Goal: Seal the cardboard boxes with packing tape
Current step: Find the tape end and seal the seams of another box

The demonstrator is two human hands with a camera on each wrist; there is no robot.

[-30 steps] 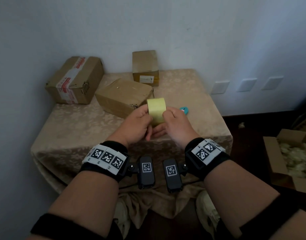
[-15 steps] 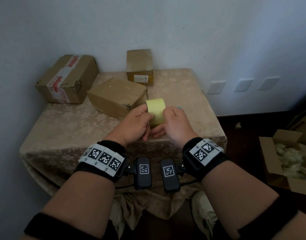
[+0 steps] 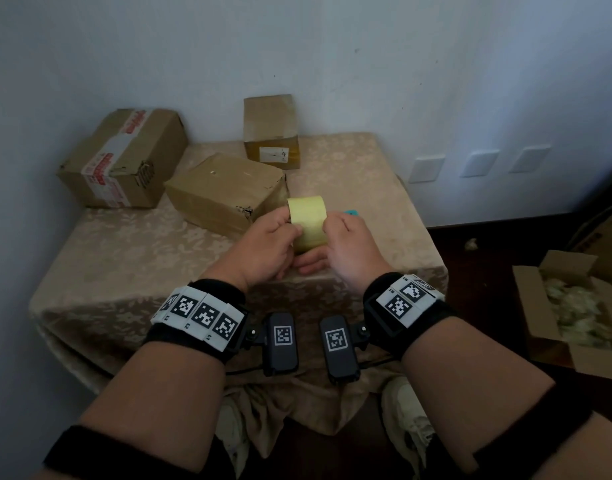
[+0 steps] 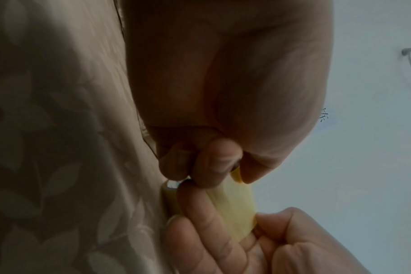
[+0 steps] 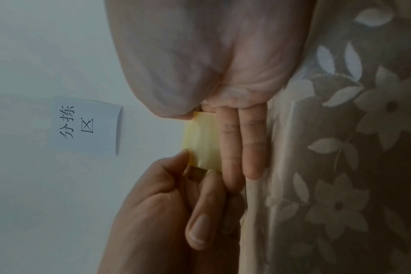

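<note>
Head view looking down, wrist views close, sharing tape roll (image 3: 308, 221)

Paper note (image 5: 87, 126) on wall; three wall plates (image 3: 479, 163); small teal object (image 3: 351, 212).

Bare tablecloth (image 3: 124, 258) open along the near-left edge, three cardboard boxes (image 3: 225, 192) crowding the far-left corner against the wall, small teal object (image 3: 351, 213) just beyond the right hand (image 3: 349, 251), right side open.
</note>
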